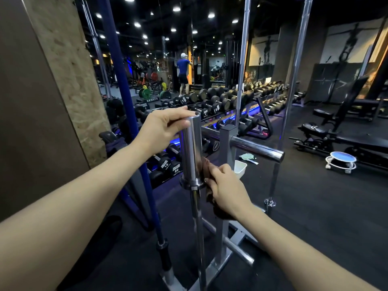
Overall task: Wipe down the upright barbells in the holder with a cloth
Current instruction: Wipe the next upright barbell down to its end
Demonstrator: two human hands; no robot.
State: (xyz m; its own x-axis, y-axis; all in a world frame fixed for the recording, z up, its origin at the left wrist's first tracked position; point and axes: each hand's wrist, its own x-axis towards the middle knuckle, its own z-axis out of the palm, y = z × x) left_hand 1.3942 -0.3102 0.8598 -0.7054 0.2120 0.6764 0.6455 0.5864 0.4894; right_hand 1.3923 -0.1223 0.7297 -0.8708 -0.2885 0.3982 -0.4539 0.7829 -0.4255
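A chrome barbell (191, 150) stands upright in the grey floor holder (225, 255), its thick sleeve at chest height. My left hand (165, 124) grips the top of that sleeve. My right hand (226, 190) presses a dark brown cloth (206, 169) against the sleeve's lower right side, by the collar. A blue barbell (126, 114) leans upright to the left. Two more chrome bars (243, 66) (294, 85) rise on the right.
A horizontal chrome peg (258, 149) sticks out right of the sleeve. On the black floor lie a white tub (240, 168) and a round blue stool (341, 161). Dumbbell racks (220, 101) fill the middle, benches (327, 131) the right. A person (183, 72) stands far back.
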